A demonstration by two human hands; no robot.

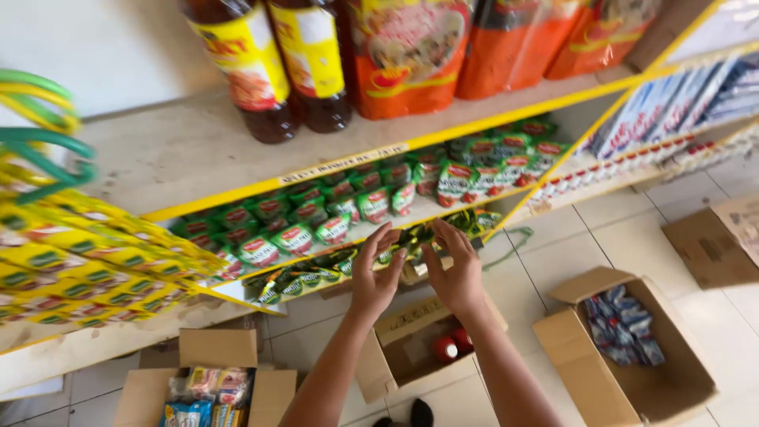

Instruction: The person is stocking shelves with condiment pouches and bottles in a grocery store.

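Note:
My left hand (376,275) and my right hand (452,270) reach side by side to a low shelf (237,289) with a yellow edge. Between their fingers is a small dark-green sachet pack (415,236) in a row of like packs (300,281) along the shelf front. Both hands have fingers spread and touch the packs at the row's right end. Whether either hand fully grips a pack is unclear.
Green-and-red packets (332,213) fill the shelf above; dark bottles (253,71) and orange bags (411,55) stand on the top shelf. Yellow packets (71,269) hang at left. Open cardboard boxes (624,348) (411,348) (205,383) sit on the tiled floor below.

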